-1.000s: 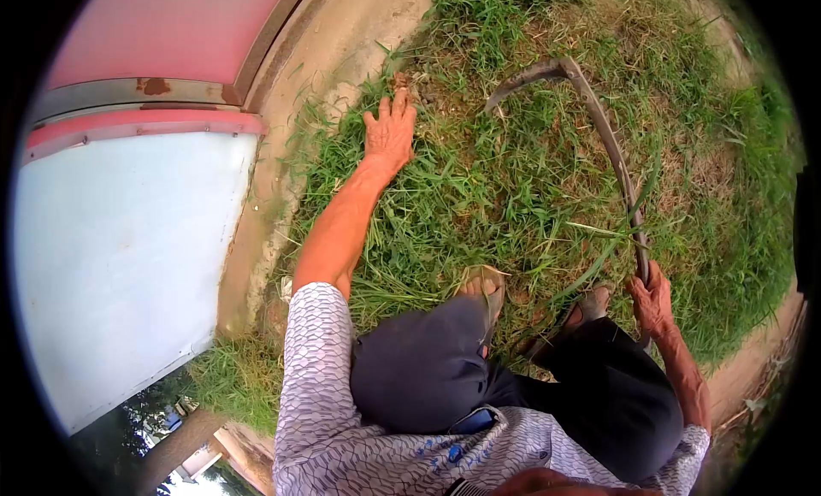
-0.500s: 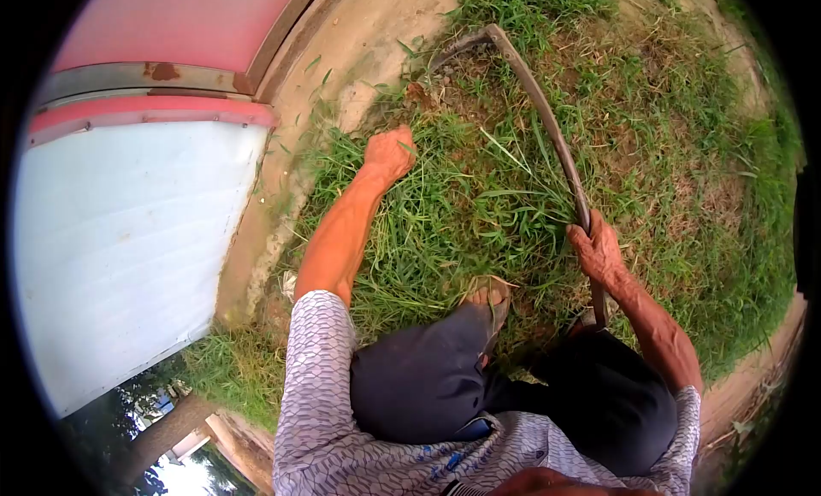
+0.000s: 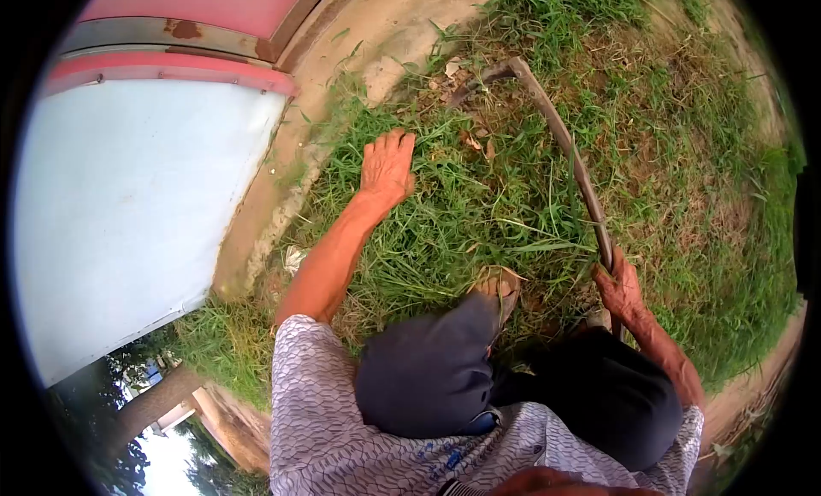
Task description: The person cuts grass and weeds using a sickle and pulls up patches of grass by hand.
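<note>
My right hand (image 3: 623,289) is closed around the lower part of the long, curved wooden handle of a sickle (image 3: 564,141). Its short blade bends off the far end and points left, close to the soil. A few long grass blades stretch left from beside that hand. My left hand (image 3: 389,164), back upward, rests on the green grass (image 3: 453,205) to the left of the sickle. Its fingers are partly stretched and bent downward, slightly apart; their tips are lost in the grass.
A white and pink metal panel (image 3: 162,188) stands at the left, with a bare earth strip (image 3: 256,214) along its base. Dry leaves (image 3: 473,141) lie below the blade. My foot (image 3: 500,286) in a sandal is planted in the grass. A tree trunk (image 3: 158,402) shows at lower left.
My left hand has gone from a fist to a more stretched, palm-down shape. The sickle and right hand appear slightly lower and further right, while the whole view has shifted.
</note>
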Tool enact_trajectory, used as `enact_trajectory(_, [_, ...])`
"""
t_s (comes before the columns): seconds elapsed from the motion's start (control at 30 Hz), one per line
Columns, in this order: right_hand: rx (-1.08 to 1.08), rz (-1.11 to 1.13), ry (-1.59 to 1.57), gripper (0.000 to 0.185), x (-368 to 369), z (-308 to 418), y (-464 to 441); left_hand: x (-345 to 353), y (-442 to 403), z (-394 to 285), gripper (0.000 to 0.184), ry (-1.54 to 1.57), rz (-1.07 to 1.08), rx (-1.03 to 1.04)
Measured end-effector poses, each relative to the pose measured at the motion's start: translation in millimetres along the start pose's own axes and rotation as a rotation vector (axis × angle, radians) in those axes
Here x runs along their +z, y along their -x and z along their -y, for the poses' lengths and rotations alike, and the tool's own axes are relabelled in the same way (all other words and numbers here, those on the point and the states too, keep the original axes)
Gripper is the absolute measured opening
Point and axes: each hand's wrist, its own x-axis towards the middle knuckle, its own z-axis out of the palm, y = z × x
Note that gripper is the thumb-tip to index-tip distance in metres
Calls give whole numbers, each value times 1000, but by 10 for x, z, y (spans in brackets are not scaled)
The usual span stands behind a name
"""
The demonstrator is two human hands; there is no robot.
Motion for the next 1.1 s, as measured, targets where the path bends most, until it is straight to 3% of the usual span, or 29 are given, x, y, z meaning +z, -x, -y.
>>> enact_trajectory(0.07, [-11, -9, 5, 36, 36, 261, -203, 41, -199, 103, 68, -118, -135, 37])
enact_trajectory(0.13, [-7, -15, -52, 35, 66, 379, -289, -43, -323, 85, 77, -91, 278, -256])
enact_trajectory(0.27, [-5, 73, -61, 35, 94, 493, -381, 130, -453, 197, 66, -104, 459, -385])
enact_trajectory(0.3, [5, 95, -61, 34, 99, 562, -424, 111, -414, 221, 45, -160, 329, -195])
enact_trajectory(0.4, [-68, 56, -14, 32, 332, 603, -609, 63, -503, 280, 29, 1, 416, -208])
enact_trajectory(0.5, [-93, 22, 70, 31, 611, 347, -671, 33, -349, 164, 20, 30, 269, -159])
enact_trajectory(0.6, [-99, 92, 150, 30, 490, -284, -189, 47, 325, -68, 15, 149, 264, 82])
enact_trajectory(0.67, [-29, 141, 102, 29, 265, -462, 272, 224, 869, -158, 15, 238, 374, 128])
enact_trajectory(0.73, [29, 193, 97, 29, 87, -180, 400, 171, 1104, -285, 17, 236, 480, 112])
enact_trajectory(0.8, [92, 248, 93, 28, 106, -26, 432, 73, 1237, -372, 19, 136, 758, 340])
enact_trajectory(0.83, [51, 198, 73, 28, 141, 16, 312, -15, 1152, -369, 19, 144, 841, 239])
enact_trajectory(0.9, [17, 162, -1, 27, 156, 252, 52, -46, 982, -298, 26, 232, 571, 3])
enact_trajectory(0.97, [26, 170, -65, 28, 227, 511, -168, 47, 775, -109, 53, 197, 251, -195])
enact_trajectory(1.03, [-94, 97, 11, 29, 377, 593, -359, 44, 602, 82, 87, 210, 242, -418])
enact_trajectory(1.1, [-146, 91, -4, 30, 530, 678, -450, 195, 529, 241, 94, 224, 298, -506])
